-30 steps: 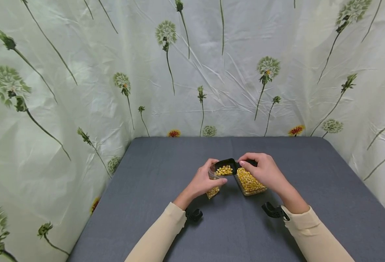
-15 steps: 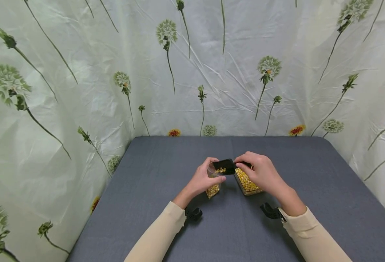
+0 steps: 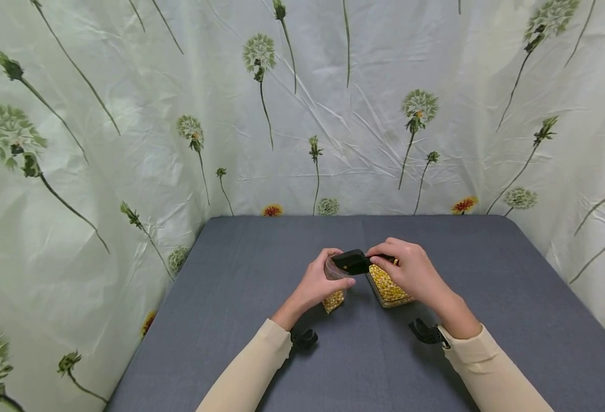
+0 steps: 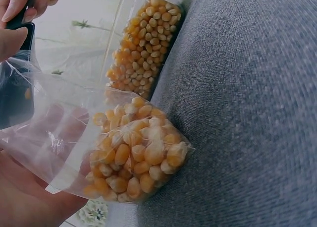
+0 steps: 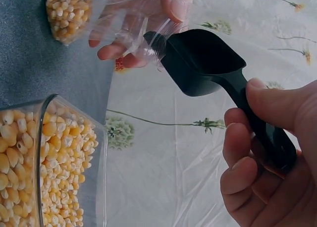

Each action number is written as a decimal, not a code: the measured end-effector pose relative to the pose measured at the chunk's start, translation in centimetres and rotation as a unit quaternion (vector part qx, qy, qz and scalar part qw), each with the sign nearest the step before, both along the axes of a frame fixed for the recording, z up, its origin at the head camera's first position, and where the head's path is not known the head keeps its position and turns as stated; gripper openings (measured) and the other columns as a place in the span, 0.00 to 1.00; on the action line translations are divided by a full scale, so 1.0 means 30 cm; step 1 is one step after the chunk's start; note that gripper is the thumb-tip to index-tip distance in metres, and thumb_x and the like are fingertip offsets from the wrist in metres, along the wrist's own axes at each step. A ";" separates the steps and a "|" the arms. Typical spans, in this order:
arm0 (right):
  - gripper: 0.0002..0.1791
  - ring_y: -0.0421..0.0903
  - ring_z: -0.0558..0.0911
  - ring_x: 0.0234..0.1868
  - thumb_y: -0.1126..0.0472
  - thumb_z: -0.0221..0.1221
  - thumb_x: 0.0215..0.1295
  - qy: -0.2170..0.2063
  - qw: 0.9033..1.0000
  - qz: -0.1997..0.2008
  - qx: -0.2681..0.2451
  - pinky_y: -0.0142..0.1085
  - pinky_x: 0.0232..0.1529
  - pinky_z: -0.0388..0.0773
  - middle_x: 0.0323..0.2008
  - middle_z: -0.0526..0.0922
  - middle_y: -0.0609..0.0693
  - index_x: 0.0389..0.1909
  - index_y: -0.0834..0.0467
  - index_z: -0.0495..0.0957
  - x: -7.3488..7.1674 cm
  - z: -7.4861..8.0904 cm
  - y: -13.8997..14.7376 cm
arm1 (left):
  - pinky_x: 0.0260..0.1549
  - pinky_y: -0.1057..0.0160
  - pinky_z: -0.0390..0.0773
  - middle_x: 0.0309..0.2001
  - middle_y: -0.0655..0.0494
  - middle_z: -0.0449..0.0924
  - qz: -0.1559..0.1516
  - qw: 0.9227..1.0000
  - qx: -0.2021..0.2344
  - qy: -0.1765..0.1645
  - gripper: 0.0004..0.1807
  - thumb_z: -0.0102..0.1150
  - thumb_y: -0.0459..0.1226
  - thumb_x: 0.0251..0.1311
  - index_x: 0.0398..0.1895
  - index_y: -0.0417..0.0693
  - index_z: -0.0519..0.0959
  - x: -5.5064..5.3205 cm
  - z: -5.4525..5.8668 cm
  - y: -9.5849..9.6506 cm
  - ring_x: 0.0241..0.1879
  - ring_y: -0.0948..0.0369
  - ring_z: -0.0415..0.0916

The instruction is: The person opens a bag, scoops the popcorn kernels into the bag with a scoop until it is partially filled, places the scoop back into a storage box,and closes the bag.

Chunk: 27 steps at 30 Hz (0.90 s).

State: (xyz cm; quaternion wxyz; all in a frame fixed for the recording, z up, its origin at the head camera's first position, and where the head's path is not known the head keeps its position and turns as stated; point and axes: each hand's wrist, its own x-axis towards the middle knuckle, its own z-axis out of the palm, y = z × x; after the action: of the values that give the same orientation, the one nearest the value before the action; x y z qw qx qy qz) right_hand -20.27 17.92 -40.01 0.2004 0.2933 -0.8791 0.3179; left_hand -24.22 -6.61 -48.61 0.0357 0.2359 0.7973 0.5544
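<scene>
My left hand (image 3: 319, 283) holds a clear plastic bag (image 4: 54, 133) by its mouth, fingers and thumb around it. Corn kernels (image 4: 138, 152) fill the bag's bottom, which reaches the tabletop. With thumb and fingers my right hand (image 5: 272, 138) grips the handle of a black scoop (image 5: 198, 63). The scoop's front end is tipped into the bag's mouth, and a single kernel shows on it in the left wrist view. Below my right hand stands a clear container (image 3: 389, 300) of corn kernels, partly hidden by that hand in the head view.
A grey cloth-covered table (image 3: 261, 269) lies under everything. Behind and to the sides hangs a pale curtain (image 3: 302, 114) with a dandelion print. Black wrist mounts (image 3: 306, 339) sit below both hands.
The scoop has tilted further into the bag's mouth, and the kernels it carried a second ago have slid out, nearly all of them. My right hand has shifted slightly left; my left hand has hardly moved.
</scene>
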 end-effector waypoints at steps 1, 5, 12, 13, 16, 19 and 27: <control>0.08 0.36 0.74 0.27 0.63 0.68 0.64 -0.003 1.000 0.000 -0.001 0.34 0.26 0.73 0.34 0.81 0.37 0.42 0.49 0.87 0.002 0.003 0.000 | 0.39 0.56 0.79 0.49 0.60 0.79 0.001 1.000 -0.001 0.001 0.35 0.72 0.54 0.57 0.65 0.66 0.67 0.000 -0.001 0.000 0.40 0.61 0.79; 0.09 0.36 0.73 0.27 0.63 0.69 0.64 -0.010 1.000 0.003 -0.006 0.35 0.26 0.72 0.35 0.81 0.36 0.43 0.49 0.88 0.005 0.009 0.002 | 0.39 0.55 0.79 0.52 0.61 0.77 0.003 1.000 0.000 0.002 0.36 0.73 0.54 0.56 0.66 0.66 0.67 0.002 -0.002 0.003 0.41 0.60 0.79; 0.10 0.37 0.72 0.28 0.63 0.69 0.63 -0.030 0.999 0.007 -0.009 0.35 0.27 0.71 0.36 0.80 0.36 0.44 0.48 0.88 0.005 0.006 0.005 | 0.43 0.54 0.78 0.51 0.62 0.78 0.003 1.000 -0.004 0.001 0.36 0.73 0.55 0.56 0.66 0.65 0.67 0.007 -0.005 0.009 0.43 0.62 0.80; 0.11 0.37 0.73 0.28 0.63 0.69 0.63 -0.035 0.999 0.006 -0.008 0.35 0.27 0.71 0.36 0.80 0.36 0.44 0.47 0.88 0.005 0.005 0.006 | 0.43 0.55 0.79 0.50 0.61 0.79 0.001 1.000 -0.002 0.000 0.36 0.73 0.54 0.56 0.66 0.65 0.67 0.007 -0.005 0.011 0.42 0.62 0.80; 0.11 0.37 0.73 0.29 0.63 0.69 0.64 -0.048 0.999 0.000 -0.009 0.36 0.28 0.72 0.37 0.80 0.35 0.44 0.46 0.88 0.006 0.006 0.008 | 0.43 0.55 0.79 0.48 0.60 0.81 -0.003 1.000 0.005 -0.005 0.36 0.73 0.53 0.56 0.65 0.63 0.67 0.008 -0.005 0.014 0.41 0.63 0.82; 0.10 0.37 0.75 0.30 0.62 0.68 0.65 -0.059 0.998 -0.006 -0.018 0.36 0.29 0.73 0.37 0.80 0.35 0.44 0.45 0.88 0.009 0.013 0.010 | 0.43 0.55 0.80 0.46 0.58 0.83 -0.004 1.000 0.010 -0.008 0.35 0.73 0.53 0.56 0.65 0.62 0.67 0.008 -0.005 0.016 0.41 0.63 0.83; 0.05 0.41 0.78 0.28 0.57 0.66 0.69 -0.086 0.994 -0.034 -0.055 0.36 0.27 0.75 0.38 0.84 0.39 0.42 0.47 0.87 0.015 0.041 0.042 | 0.42 0.56 0.79 0.47 0.64 0.79 0.011 1.000 -0.012 0.009 0.33 0.71 0.56 0.57 0.63 0.63 0.68 0.001 -0.011 0.018 0.43 0.64 0.79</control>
State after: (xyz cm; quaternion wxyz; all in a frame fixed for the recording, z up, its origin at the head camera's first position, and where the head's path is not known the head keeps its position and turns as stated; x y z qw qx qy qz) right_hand -19.82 19.17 -38.78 0.1510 0.2231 -0.8837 0.3827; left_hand -24.19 -6.08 -48.94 0.0257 0.2315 0.8068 0.5430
